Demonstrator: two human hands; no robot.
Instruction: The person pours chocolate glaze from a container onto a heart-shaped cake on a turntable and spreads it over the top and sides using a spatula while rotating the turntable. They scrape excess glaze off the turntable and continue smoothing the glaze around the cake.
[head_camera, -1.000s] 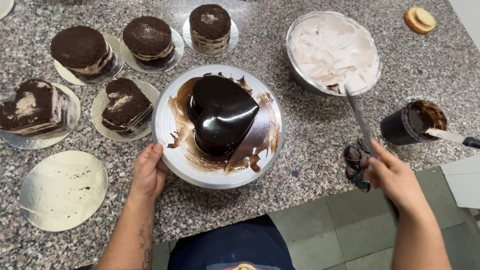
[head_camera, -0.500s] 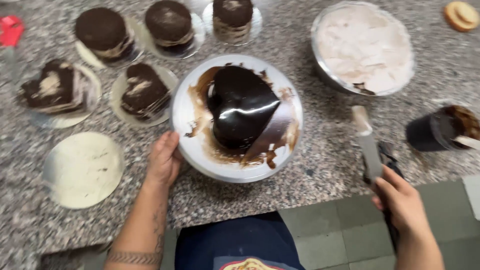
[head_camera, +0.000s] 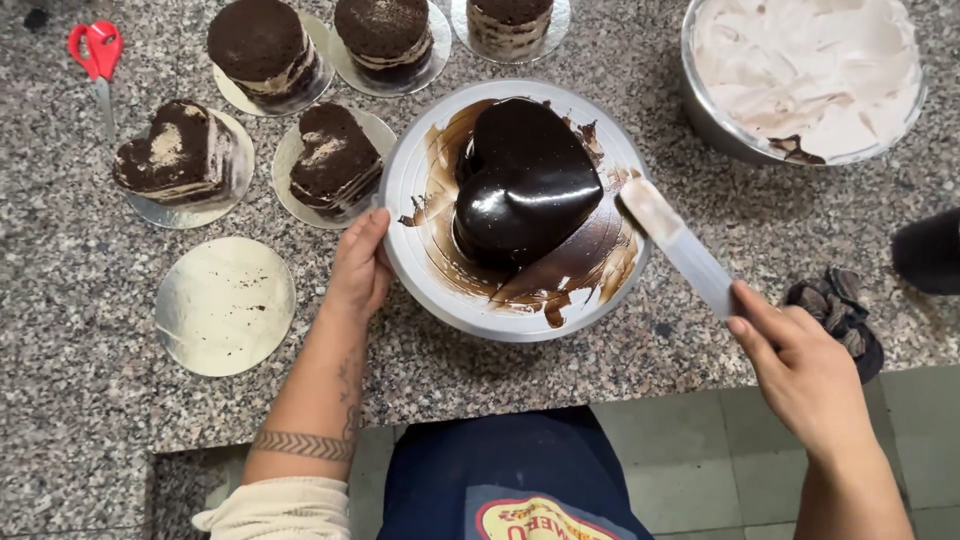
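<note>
Head view: your left hand grips the turntable rim; your right hand clasps the palette knife. Centred heart cake looks wet, slippery, fragile—touch only the rim.

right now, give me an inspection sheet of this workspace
surface: speckled granite counter, tiled floor below.
job's things: glazed heart cake on round turntable; spatula blade at its right edge.
clutter: bare heart and round cakes on boards, empty board, cream bowl, red scissors, dirty cloth.
grippers: left hand grips turntable rim; right hand holds spatula.
cables: nothing seen.
surroundings: dark container at right edge.
</note>
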